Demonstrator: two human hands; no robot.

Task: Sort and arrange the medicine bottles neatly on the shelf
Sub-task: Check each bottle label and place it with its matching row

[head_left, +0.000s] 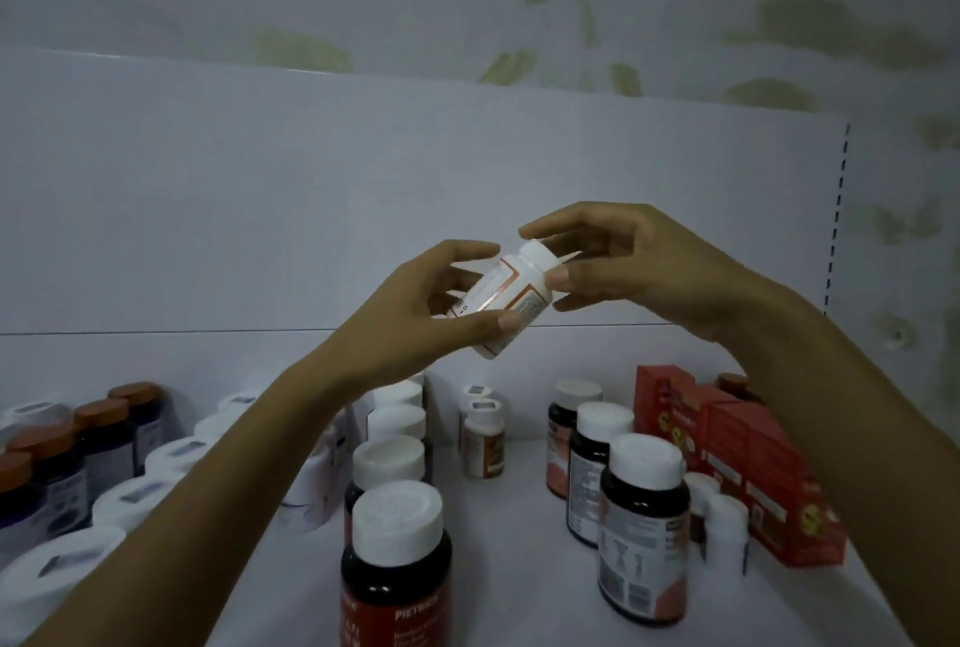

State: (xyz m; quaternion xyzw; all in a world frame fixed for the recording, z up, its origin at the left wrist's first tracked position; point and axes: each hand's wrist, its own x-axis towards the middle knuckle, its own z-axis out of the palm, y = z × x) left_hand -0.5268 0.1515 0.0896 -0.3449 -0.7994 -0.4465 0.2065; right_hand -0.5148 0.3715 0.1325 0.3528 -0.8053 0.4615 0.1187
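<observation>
As left hand (pixel 415 319) grips bottle (pixel 506 295), tilted — above shelf (pixel 514 542)

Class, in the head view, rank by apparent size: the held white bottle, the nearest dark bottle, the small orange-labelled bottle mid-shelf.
1. nearest dark bottle, enlarged by closeness
2. held white bottle
3. small orange-labelled bottle, farther back, true size unsure

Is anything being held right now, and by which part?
A small white bottle: the left hand grips its labelled body, and the right hand's fingers curve round the cap; whether they grip it cannot be told.
</observation>
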